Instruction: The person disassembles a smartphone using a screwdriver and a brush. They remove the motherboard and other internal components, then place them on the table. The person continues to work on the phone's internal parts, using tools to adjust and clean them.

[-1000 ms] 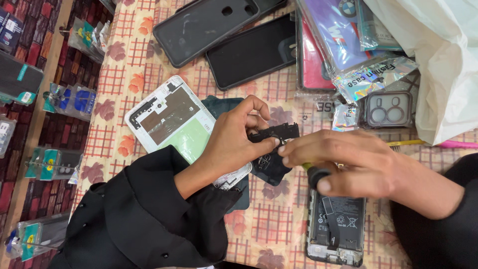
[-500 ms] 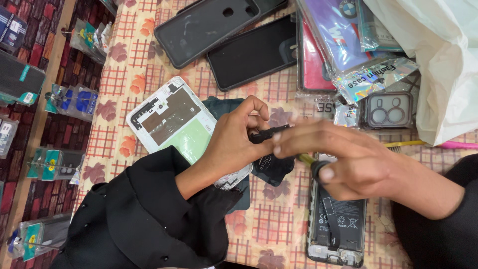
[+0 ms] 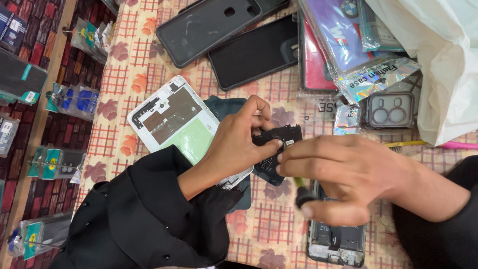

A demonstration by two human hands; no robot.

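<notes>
Checked cloth with orange leaf prints (image 3: pixel 144 74) covers the work surface; at 9 o'clock its edge meets a dark red display of small packaged accessories (image 3: pixel 74 97).

Centre: the left hand (image 3: pixel 239 144), in a black sleeve (image 3: pixel 144 219), has thumb and forefinger pinched together on a small black phone part (image 3: pixel 271 154), which sits just right of centre, between the two hands and above the cloth. The right hand (image 3: pixel 343 174), entering from 3 o'clock, has its fingertips closed on the same part from the other side, while its lower fingers are curled around a slim tool with a black cap (image 3: pixel 302 197); the tool's tip is hidden.

At 10 o'clock of the left hand lies a white phone frame with a green and brown inner panel (image 3: pixel 174 124), partly under the wrist, with a dark teal cover (image 3: pixel 224 107) beneath it. At 6 o'clock of the right hand lies an opened phone showing its battery (image 3: pixel 336 241).

At 12 o'clock: two black phone covers (image 3: pixel 209 25), (image 3: pixel 254 52). At 1 to 2 o'clock: packaged cases (image 3: pixel 338 40), a clear case with round camera cut-outs (image 3: pixel 388 109) and a white plastic bag (image 3: pixel 438 60). A pink-handled brush (image 3: pixel 448 145) lies at 3 o'clock.
</notes>
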